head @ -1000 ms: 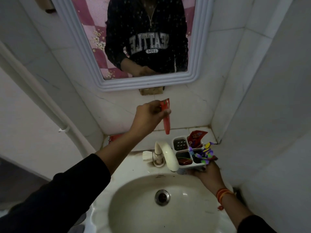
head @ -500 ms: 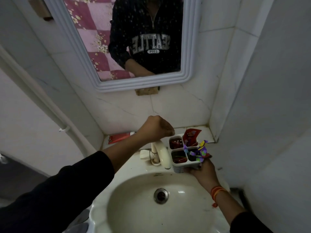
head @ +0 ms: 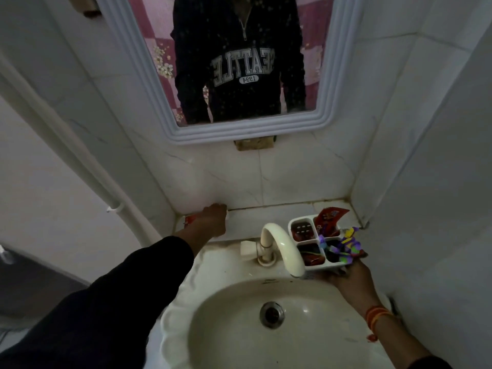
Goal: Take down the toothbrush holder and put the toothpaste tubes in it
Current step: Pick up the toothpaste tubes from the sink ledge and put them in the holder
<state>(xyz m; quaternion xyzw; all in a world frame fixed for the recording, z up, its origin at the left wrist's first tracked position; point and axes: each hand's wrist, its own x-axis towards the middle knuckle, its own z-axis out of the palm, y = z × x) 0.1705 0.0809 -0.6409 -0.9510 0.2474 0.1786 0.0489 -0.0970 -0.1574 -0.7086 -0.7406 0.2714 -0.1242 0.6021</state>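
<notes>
At the ledge's back-left corner, the left hand (head: 213,219) closes on a red tube (head: 189,220). Right hand (head: 346,275) grips the holder (head: 314,266) beside the tap (head: 279,241), keeping it within reach.

Left hand (head: 214,219) outstretched, fingers curled; right hand (head: 348,278) cupped, gripping.

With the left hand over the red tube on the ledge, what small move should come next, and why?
Probably close the left hand on the red tube lying on the ledge by the corner, and lift it. The hand covers most of the tube, so whether it grips yet cannot be told. The right hand holds the white toothbrush holder beside the tap, ready to receive it.
</notes>
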